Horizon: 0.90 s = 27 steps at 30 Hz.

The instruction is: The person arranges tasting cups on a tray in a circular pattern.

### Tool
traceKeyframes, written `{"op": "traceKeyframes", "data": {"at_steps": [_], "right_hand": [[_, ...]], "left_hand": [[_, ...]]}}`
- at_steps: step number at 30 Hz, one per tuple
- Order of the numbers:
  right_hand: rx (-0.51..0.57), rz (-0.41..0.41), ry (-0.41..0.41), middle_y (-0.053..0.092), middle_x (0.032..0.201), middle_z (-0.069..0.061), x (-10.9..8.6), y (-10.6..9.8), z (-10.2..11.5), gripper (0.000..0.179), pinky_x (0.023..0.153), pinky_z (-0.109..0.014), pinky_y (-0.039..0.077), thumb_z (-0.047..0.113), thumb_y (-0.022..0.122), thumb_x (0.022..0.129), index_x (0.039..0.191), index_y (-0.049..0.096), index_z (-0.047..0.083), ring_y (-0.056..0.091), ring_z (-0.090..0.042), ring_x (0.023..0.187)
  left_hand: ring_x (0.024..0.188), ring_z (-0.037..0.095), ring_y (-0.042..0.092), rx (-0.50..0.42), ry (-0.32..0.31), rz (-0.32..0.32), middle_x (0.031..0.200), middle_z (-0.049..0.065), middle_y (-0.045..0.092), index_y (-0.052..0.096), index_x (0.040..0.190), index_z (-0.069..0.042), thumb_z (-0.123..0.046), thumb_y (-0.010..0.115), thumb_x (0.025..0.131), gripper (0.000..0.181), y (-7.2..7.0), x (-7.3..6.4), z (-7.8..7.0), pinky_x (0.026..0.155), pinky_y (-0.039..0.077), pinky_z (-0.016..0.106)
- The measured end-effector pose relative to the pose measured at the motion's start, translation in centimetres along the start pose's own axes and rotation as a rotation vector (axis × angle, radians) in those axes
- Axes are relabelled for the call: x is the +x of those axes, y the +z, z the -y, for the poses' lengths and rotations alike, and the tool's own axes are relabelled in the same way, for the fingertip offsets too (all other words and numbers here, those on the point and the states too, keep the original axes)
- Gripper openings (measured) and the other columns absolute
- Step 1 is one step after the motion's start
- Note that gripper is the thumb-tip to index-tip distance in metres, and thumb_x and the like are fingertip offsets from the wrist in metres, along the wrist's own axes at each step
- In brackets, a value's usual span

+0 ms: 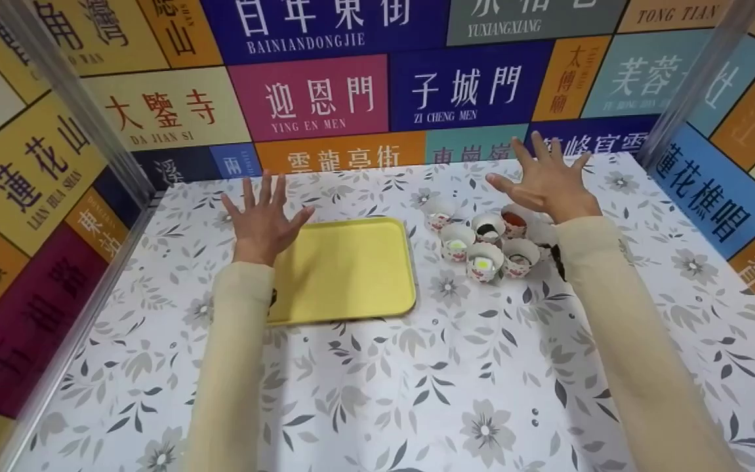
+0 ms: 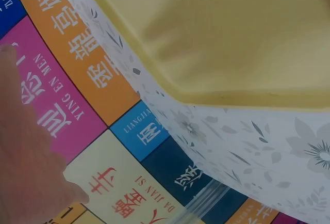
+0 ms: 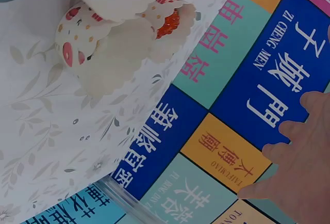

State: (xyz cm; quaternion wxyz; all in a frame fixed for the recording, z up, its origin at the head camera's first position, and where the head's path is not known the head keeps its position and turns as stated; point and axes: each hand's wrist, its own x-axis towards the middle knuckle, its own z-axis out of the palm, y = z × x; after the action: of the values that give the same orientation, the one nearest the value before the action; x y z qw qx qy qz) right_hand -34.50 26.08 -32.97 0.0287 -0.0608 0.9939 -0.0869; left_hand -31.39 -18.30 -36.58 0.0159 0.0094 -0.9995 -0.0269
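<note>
My left hand is raised with fingers spread, over the left part of a yellow tray; it holds nothing. The right hand is also lifted, its fingers spread wide, above and behind a cluster of patterned paper cups. Among these cups, one holds something orange-red, and another cup has dark contents. Two front cups show a white and yellow item, one of them a nearer cup. The right sleeve partly hides the cluster's right side. In the left wrist view the tray has a hand's shadow on it.
A white tablecloth with grey flowers and leaves covers the table. Panels of coloured signs stand behind it and on both sides. Clear plastic strips run up the corners.
</note>
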Motion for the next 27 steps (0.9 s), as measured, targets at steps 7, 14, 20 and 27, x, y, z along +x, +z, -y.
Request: {"op": "traceKeyframes", "data": {"at_steps": [7,14,20,27], "right_hand": [[0.050,-0.006,-0.011,-0.013,0.168,-0.018,-0.4,0.0,-0.6,0.098,0.105,-0.083,-0.015,0.084,0.024,0.090,0.162,-0.003,0.024,-0.013,-0.050,0.152],[0.168,-0.038,-0.018,-0.010,0.170,-0.014,-1.1,0.5,-1.9,0.095,0.111,-0.078,-0.014,0.081,0.029,0.092,0.162,-0.005,0.026,-0.009,-0.044,0.155],[0.218,-0.097,-0.036,-0.004,0.171,-0.010,-1.9,1.3,-2.9,0.093,0.115,-0.076,-0.010,0.077,0.035,0.094,0.163,0.001,0.025,-0.001,-0.042,0.157],[0.322,-0.183,-0.050,0.009,0.170,-0.015,-3.1,3.0,-4.4,0.085,0.117,-0.074,0.002,0.068,0.044,0.096,0.163,0.015,0.024,0.009,-0.045,0.155]], "left_hand": [[0.156,0.044,-0.007,0.028,0.050,0.003,0.171,0.007,-0.006,0.005,0.163,-0.022,-0.070,0.031,0.098,0.085,0.2,-0.9,0.9,0.116,-0.004,0.077],[0.156,0.045,-0.006,0.014,0.096,0.035,0.171,0.010,-0.003,0.008,0.163,-0.022,-0.068,0.031,0.099,0.082,0.6,-2.2,2.5,0.115,-0.008,0.078],[0.154,0.048,-0.008,-0.043,0.129,0.077,0.170,0.013,-0.004,0.004,0.163,-0.020,-0.068,0.030,0.100,0.084,0.9,-3.7,4.1,0.113,-0.011,0.079],[0.153,0.049,-0.013,-0.084,0.123,0.136,0.169,0.015,-0.010,-0.001,0.163,-0.019,-0.071,0.029,0.099,0.087,1.3,-5.8,6.5,0.110,-0.013,0.080]]}}
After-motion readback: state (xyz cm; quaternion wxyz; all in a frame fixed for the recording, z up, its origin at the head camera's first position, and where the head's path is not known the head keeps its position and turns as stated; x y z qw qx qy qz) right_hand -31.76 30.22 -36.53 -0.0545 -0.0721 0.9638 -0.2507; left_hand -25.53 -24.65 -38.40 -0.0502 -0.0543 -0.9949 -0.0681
